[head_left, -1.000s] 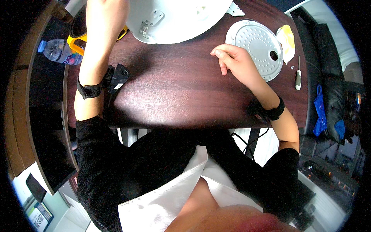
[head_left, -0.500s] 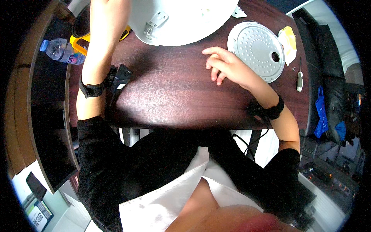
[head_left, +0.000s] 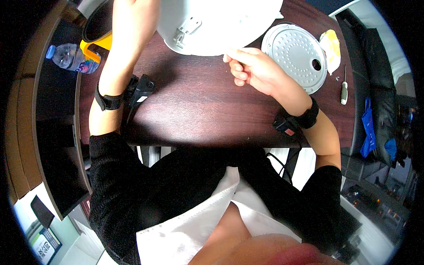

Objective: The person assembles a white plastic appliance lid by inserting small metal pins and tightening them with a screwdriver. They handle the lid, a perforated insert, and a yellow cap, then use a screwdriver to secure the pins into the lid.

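Note:
A large white round shell (head_left: 221,31), like a shallow lamp housing, lies across the top of the view, its far side cut off. A small metal clip (head_left: 179,36) and a white fitting are fixed on its inner face. My left hand (head_left: 138,15) is at the shell's left edge; its fingers are past the top edge of the picture. At the near rim, my right hand (head_left: 255,68) has thumb and forefinger pinched together on the edge, the other fingers curled. Beside that hand rests a grey perforated disc (head_left: 293,55) with one dark hole.
Right on the dark wooden table (head_left: 190,119) are a yellow-and-white wrapper (head_left: 330,51), a screwdriver (head_left: 344,92) and tiny loose bits. Left are a water bottle (head_left: 70,58) and a yellow-handled dark container (head_left: 98,26). Black straps with small devices circle both my wrists.
The white shell has shifted slightly right, along with my left hand. My right hand has moved a little left and up to the shell's rim, its spread fingers closing into a pinch.

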